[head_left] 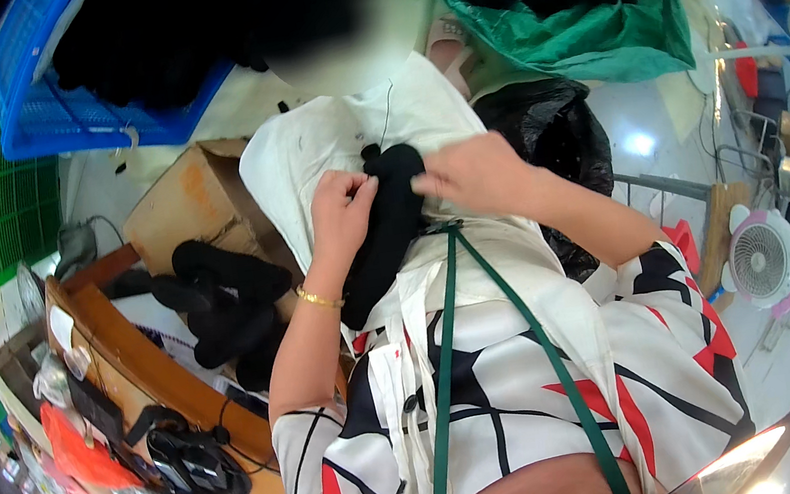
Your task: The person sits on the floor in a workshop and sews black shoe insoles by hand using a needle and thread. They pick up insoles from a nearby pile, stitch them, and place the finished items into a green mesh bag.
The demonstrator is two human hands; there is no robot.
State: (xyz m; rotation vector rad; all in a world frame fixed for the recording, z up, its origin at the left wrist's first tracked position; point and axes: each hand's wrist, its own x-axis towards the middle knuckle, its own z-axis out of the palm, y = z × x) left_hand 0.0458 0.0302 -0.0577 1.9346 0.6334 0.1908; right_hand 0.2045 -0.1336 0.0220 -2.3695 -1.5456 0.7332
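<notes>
A long black sock-like knit piece [394, 202] lies slanted across my lap, on the white apron cloth [295, 145]. My left hand [342, 212] is closed in a pinch at its left edge, near the upper end. From the other side, my right hand [476, 175] has its fingertips by the piece's right edge; these fingers are smeared by motion. A small black tuft and a thin dark thread [388, 115] show just above the piece. To my left, several similar black pieces [220, 297] are heaped beside a brown wooden edge.
Ahead stand a blue crate [86, 129] and a green sack [628, 37], both holding black goods. A cardboard box [192, 200] is at my left; a black plastic bag [549, 119] is at my right. Farther right stands a small white-and-pink fan [763, 258].
</notes>
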